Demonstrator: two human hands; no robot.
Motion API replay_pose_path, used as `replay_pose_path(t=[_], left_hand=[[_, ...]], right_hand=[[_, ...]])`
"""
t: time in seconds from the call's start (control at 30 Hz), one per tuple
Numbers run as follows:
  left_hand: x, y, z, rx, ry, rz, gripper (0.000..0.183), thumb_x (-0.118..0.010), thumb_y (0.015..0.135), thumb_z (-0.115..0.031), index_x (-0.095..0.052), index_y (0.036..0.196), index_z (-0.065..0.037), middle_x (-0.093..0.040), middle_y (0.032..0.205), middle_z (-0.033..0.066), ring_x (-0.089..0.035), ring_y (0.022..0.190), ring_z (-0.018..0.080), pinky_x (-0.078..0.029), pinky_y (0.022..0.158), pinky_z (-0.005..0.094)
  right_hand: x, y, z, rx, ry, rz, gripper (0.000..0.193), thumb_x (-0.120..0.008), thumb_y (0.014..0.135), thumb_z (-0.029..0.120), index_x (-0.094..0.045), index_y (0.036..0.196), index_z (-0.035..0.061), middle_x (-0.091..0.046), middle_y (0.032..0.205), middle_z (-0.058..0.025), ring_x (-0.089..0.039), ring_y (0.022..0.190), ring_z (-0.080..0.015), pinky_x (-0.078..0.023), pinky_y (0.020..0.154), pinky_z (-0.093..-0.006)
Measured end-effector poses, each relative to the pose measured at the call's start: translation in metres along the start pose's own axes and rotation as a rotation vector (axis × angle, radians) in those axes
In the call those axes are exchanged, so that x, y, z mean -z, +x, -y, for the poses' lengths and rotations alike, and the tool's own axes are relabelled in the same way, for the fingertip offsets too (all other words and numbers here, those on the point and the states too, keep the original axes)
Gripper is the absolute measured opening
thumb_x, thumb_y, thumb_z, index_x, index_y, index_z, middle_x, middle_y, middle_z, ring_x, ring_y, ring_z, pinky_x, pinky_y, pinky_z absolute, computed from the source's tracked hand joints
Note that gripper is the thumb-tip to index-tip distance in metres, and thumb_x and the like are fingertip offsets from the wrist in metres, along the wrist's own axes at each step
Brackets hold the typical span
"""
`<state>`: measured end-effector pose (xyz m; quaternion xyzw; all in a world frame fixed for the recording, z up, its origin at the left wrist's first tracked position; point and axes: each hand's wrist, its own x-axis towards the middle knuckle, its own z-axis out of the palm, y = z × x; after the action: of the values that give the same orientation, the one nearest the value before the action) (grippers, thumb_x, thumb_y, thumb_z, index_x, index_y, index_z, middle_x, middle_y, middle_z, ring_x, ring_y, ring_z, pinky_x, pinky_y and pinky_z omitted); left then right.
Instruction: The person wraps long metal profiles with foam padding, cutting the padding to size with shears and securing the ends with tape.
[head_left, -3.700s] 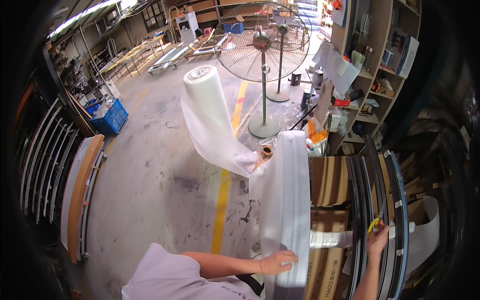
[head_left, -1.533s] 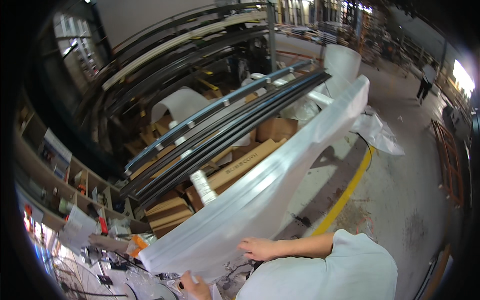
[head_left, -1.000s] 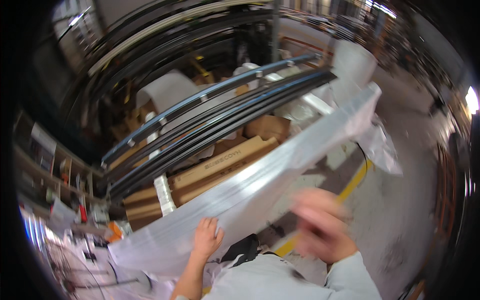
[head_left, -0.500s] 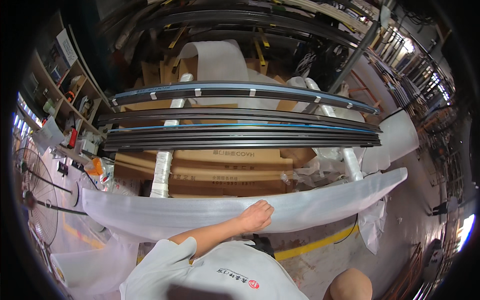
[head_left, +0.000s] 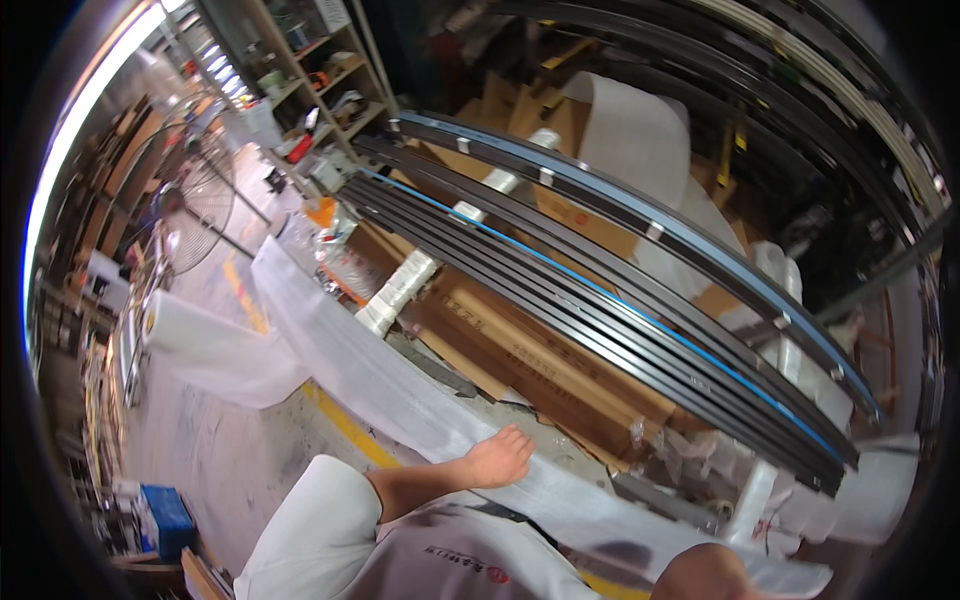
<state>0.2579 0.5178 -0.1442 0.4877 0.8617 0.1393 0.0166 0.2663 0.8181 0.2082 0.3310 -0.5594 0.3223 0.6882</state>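
Note:
Across my front runs a long strip of white foam sheeting point(head_left: 390, 405), perhaps wrapped round something long; its inside is hidden. My left hand point(head_left: 500, 458) is closed with curled fingers at the strip's far edge, near its middle. One end of the strip lies toward the upper left, the other at the lower right. A bare rounded part of a limb covers some of the strip at the lower right. My right hand is out of sight. Beyond the strip, several long dark profiles point(head_left: 600, 330) lie side by side on wrapped supports.
A wrapped support bar point(head_left: 397, 292) stands under the profiles, with brown cardboard point(head_left: 500, 335) below. To the left are a foam roll point(head_left: 205, 345), a standing fan point(head_left: 190, 205) and a blue box point(head_left: 167, 520). Shelves point(head_left: 330, 75) stand at the far left.
The view has swung left, so the profiles and foam strip now slant down to the right. My left hand remains closed at the strip's far edge.

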Motion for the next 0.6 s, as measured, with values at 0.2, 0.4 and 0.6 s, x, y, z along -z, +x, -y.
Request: replay_pose_path(t=[0.2, 0.4, 0.6], left_hand=[[0.006, 0.001, -0.022, 0.19, -0.014, 0.007, 0.039, -0.064, 0.084, -0.027, -0.061, 0.11, 0.003, -0.057, 0.095, 0.0145, -0.058, 0.095, 0.0322, -0.043, 0.104, 0.046], [0.003, 0.009, -0.02, 0.176, -0.054, -0.007, 0.043, -0.064, 0.08, -0.026, -0.062, 0.113, 0.001, -0.055, 0.09, 0.0119, -0.057, 0.09, 0.0308, -0.046, 0.096, 0.0418], [-0.003, 0.007, -0.018, 0.234, -0.116, 0.116, 0.04, -0.063, 0.079, -0.026, -0.062, 0.109, 0.001, -0.056, 0.089, 0.0106, -0.059, 0.089, 0.0293, -0.046, 0.094, 0.0407]], right_hand=[[0.003, -0.241, -0.197, -1.087, -0.213, 0.87, 0.035, -0.068, 0.097, 0.017, -0.065, 0.125, -0.0038, -0.07, 0.12, -0.0204, -0.067, 0.104, -0.0326, -0.05, 0.097, -0.0377], [0.02, -0.389, -0.295, -1.102, -0.4, 1.533, 0.071, -0.079, 0.09, 0.036, -0.053, 0.138, -0.0092, -0.064, 0.128, -0.0333, -0.061, 0.123, -0.0465, -0.05, 0.104, -0.0475], [0.019, -0.391, -0.323, -1.111, -0.294, 1.719, 0.057, -0.075, 0.092, 0.041, -0.063, 0.118, -0.0079, -0.07, 0.107, -0.034, -0.065, 0.107, -0.05, -0.052, 0.093, -0.0513]])
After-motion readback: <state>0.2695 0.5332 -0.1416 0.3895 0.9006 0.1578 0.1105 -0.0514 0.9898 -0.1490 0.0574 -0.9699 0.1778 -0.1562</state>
